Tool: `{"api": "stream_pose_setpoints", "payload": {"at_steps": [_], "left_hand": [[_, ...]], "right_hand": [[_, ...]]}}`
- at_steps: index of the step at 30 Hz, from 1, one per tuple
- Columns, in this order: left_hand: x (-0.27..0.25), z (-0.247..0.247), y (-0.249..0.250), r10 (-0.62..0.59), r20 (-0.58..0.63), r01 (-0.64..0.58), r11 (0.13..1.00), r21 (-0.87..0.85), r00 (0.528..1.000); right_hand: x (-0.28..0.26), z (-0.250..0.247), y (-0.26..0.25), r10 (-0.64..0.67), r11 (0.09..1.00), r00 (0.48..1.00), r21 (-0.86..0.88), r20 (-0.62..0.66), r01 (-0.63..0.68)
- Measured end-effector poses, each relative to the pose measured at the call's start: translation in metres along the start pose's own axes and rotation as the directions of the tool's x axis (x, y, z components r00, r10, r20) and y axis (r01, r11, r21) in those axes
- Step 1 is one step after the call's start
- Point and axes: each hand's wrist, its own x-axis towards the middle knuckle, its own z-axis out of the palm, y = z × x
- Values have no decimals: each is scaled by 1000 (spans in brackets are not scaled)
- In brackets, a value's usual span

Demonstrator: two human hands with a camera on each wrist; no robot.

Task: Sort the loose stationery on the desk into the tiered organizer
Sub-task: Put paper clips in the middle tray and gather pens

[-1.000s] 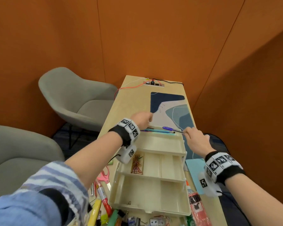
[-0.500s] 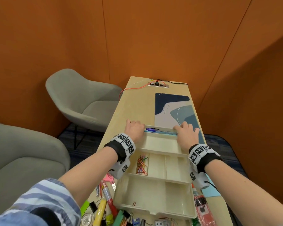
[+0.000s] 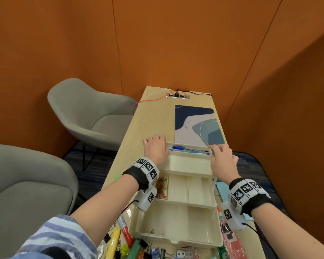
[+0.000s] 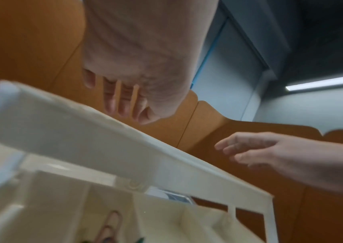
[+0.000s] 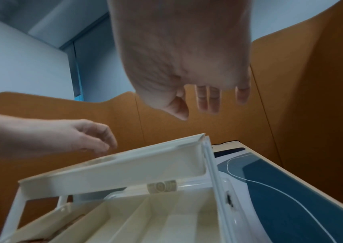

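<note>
Your left hand (image 3: 155,149) sits at the left end of the top tier of the cream tiered organizer (image 3: 176,217), fingers extended and loosely spread, holding nothing; the left wrist view shows them straight above the tier's rim, and whether they touch it cannot be told. Your right hand (image 3: 222,159) sits at the right end of the same tier, fingers relaxed and slightly bent, also holding nothing. Between the two hands, the top tier contains a blue pen (image 3: 180,147) lying lengthwise alongside other pens. The middle tier holds coloured paper clips (image 3: 160,186) in its left compartment. The organizer stands on the wooden desk (image 3: 150,116), just in front of a blue-patterned mat (image 3: 195,126). Loose stationery lies along the desk's near edge: a yellow marker (image 3: 112,242), a red marker (image 3: 124,228), binder clips (image 3: 144,244)
</note>
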Motion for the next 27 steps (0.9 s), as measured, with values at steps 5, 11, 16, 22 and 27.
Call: {"api": "stream_pose_setpoints", "payload": {"at_steps": [5,11,16,22,27], "left_hand": [[-12,5,-7,65,67,-77,979,188,996],[-8,9,8,107,178,-113,993,28,978],[-11,10,13,27,6,-27,999,27,1000],[-9,18,14,39,64,-41,999,34,997],[-4,26,33,70,90,-65,996,-62,993]], "right_hand": [[-35,-6,0,-9,990,1000,138,-30,13],[-86,-1,0,7,961,999,278,-47,7],[-117,2,9,81,940,997,332,-7,-74],[-136,-6,16,183,898,983,407,0,-167],[-154,4,19,185,886,982,427,32,-181]]}}
